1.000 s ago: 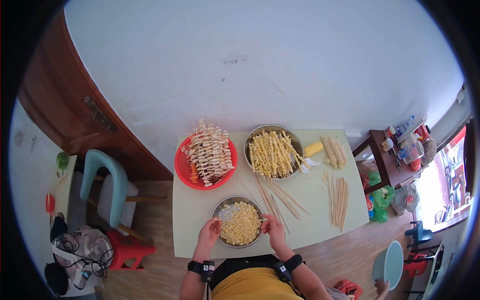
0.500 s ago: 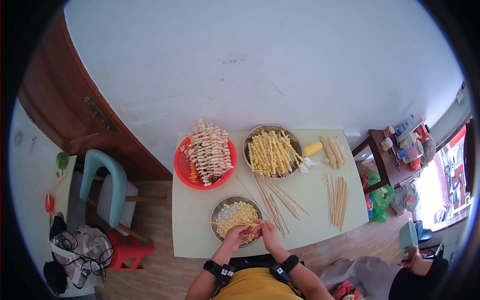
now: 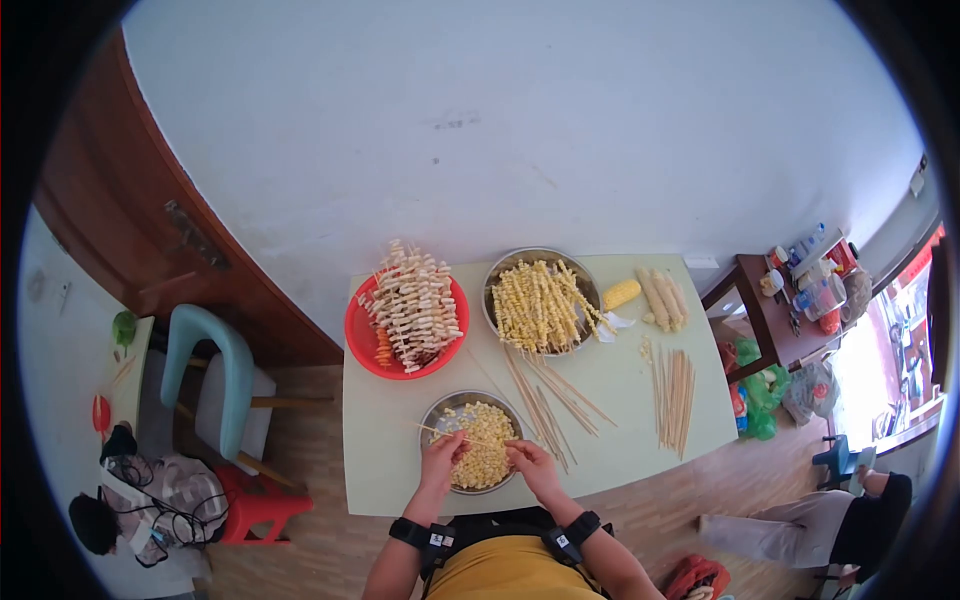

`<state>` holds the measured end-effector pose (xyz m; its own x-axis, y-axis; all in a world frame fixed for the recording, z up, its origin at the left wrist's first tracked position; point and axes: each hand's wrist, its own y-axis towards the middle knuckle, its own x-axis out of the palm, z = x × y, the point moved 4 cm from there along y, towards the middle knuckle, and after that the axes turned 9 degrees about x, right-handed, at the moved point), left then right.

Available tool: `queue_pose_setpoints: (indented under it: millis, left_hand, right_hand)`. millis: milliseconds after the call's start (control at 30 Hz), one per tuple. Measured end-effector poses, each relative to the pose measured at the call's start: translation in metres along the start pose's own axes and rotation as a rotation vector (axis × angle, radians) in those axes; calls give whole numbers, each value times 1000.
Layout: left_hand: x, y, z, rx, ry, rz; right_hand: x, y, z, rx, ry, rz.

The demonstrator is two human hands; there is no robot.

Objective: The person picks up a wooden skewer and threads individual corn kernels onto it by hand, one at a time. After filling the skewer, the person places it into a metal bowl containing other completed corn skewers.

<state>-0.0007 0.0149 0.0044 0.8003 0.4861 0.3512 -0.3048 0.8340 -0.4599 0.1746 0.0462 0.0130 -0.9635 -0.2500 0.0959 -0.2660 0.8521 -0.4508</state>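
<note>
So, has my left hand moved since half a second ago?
Yes, your left hand has moved left over the steel bowl of corn kernels, toward its left rim.

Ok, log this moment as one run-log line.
left hand: gripping skewer | right hand: at skewer's right end, grip unclear | below hands: metal bowl, corn kernels | beyond: red basin

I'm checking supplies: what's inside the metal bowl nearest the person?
The metal bowl holds loose yellow kernels, with bare metal showing at left. The left hand, right hand and skewer cover parts; whatever lies beneath the top kernels is hidden.
</note>
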Motion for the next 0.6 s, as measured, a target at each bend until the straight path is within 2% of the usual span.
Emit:
queue_pose_setpoints:
  millis: [33,100,233,367,600]
  left_hand:
    - [1,-1,-2,1,-1,1]
    - [9,-3,-4,77,111,-17]
    - [22,-9,-8,63,99,-55]
    - [22,-7,-9,78,95,-58]
    - [12,-1,-11,73,64,-59]
  right_hand:
    - [1,0,-6,-155,-150,67]
    - [5,-5,-20,-167,-228,31]
    - [7,-2,-17,-138,-459,21]
    - [5,-3,-10,-71,-442,11]
    - [10,-4,-11,-157,-446,-15]
